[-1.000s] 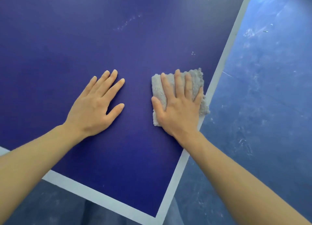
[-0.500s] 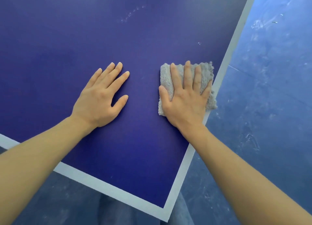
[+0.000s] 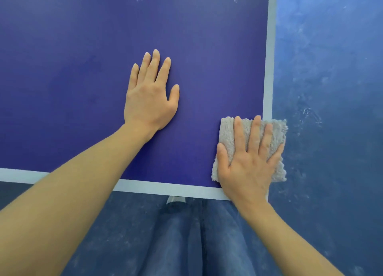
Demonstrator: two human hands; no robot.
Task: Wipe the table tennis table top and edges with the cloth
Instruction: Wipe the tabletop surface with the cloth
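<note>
Two flat hands: the right hand (image 3: pixel 247 163) presses the cloth (image 3: pixel 228 134) open-palmed at the table (image 3: pixel 83 68) corner, gripping nothing. The left hand (image 3: pixel 150 97) rests bare beside it. Soft and limp, the cloth likely bunches unless pressed mid-pad.

No legible text or markings

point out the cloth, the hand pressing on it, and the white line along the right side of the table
cloth (image 3: pixel 227 131), head view, bare upper left corner.
right hand (image 3: pixel 247 169), head view, back of the hand.
white side line (image 3: pixel 269 68), head view, midway along the stripe.
</note>
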